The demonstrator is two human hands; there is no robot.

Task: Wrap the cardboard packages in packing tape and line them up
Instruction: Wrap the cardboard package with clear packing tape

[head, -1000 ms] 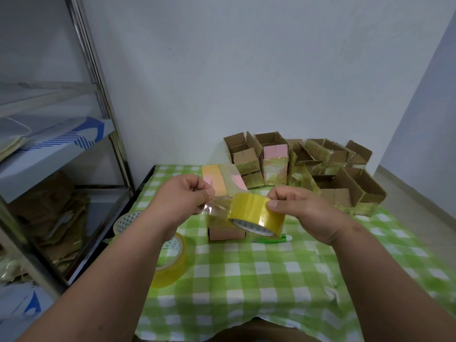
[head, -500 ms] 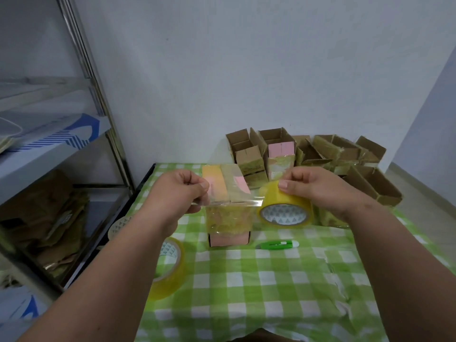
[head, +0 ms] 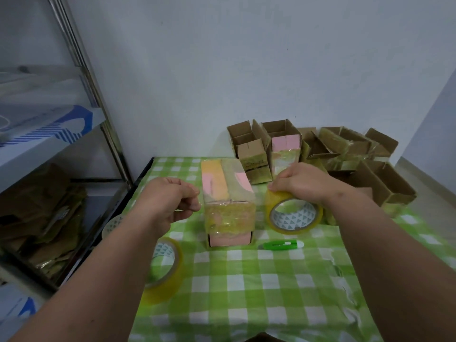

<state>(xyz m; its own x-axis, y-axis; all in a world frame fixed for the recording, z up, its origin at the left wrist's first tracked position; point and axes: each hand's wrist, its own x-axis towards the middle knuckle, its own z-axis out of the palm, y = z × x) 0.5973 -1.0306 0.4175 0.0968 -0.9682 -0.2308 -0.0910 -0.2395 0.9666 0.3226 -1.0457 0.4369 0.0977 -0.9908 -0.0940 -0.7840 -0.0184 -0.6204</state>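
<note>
Head view: a pink cardboard package (head: 228,203), banded with yellowish tape, stands on the green checked tablecloth (head: 259,287) toward its far edge. The left hand (head: 170,201), just left of the package, pinches the free tape end with curled fingers. The right hand (head: 303,181), just right of it, grips a yellow tape roll (head: 293,213) from above. A second tape roll (head: 165,270) lies near the left edge, a green cutter (head: 281,245) before the package, open cardboard boxes (head: 320,154) along the far edge.

The left forearm covers part of the spare tape roll (head: 170,265) (its outline blurred), and both elbows are cropped out.
</note>
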